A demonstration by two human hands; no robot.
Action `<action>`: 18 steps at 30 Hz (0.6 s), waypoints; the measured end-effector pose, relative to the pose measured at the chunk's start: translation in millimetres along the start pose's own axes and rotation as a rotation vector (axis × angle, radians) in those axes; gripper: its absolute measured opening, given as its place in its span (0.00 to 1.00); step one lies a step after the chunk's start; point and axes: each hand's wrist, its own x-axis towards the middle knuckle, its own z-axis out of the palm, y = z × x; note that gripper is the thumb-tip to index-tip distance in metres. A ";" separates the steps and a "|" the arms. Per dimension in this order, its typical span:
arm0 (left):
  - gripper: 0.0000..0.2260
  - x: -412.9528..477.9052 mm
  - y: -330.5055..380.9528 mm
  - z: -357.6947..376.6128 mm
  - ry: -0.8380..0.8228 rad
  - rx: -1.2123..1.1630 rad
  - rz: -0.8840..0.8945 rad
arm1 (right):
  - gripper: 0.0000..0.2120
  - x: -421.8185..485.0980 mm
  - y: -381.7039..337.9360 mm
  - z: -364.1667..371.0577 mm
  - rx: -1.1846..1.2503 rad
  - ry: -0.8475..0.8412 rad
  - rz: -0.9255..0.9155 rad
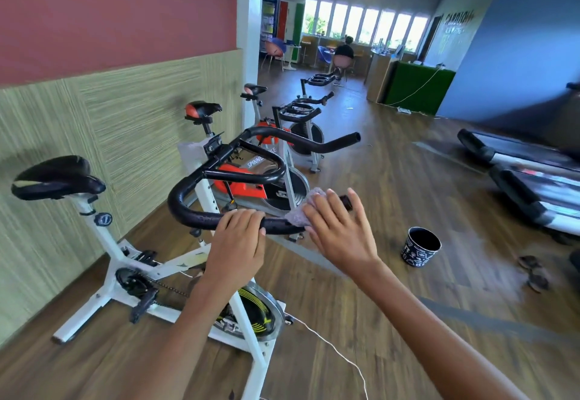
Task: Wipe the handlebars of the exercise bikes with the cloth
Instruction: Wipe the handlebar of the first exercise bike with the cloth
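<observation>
Left hand (238, 239) wraps curled fingers over the near tube of the glossy black handlebar (201, 218). Right hand (340, 231), fingers straight and spread, presses a crumpled grey cloth (305, 205) against the same round, curved tube near its end. The handlebar sits on a white-framed exercise bike (131, 261). A cylindrical, patterned black bucket (420, 249) stands on the wood-grain floor (392, 179).

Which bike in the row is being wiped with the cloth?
The nearest bike, with the yellow-striped flywheel: the right hand presses the cloth on its handlebar and the left hand grips it. The other bikes stand untouched.
</observation>
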 end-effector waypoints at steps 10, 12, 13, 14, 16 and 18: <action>0.16 -2.8 -19.4 36.6 0.261 0.066 0.159 | 0.15 6.7 -31.8 21.7 -0.002 0.261 0.158; 0.17 -2.6 -24.7 46.1 0.363 0.116 0.203 | 0.14 1.1 -31.5 32.5 -0.061 0.368 0.128; 0.18 -2.8 -27.1 51.0 0.417 0.147 0.216 | 0.14 -1.3 -32.3 38.0 -0.097 0.429 0.136; 0.18 -1.9 -29.1 55.0 0.467 0.168 0.229 | 0.15 -3.1 -33.9 43.6 -0.124 0.491 0.159; 0.16 -0.1 -33.3 61.7 0.551 0.176 0.260 | 0.17 -5.8 -42.2 58.2 -0.134 0.613 0.238; 0.16 4.0 -37.2 65.1 0.587 0.184 0.300 | 0.19 -4.7 -55.3 76.9 -0.045 0.731 0.380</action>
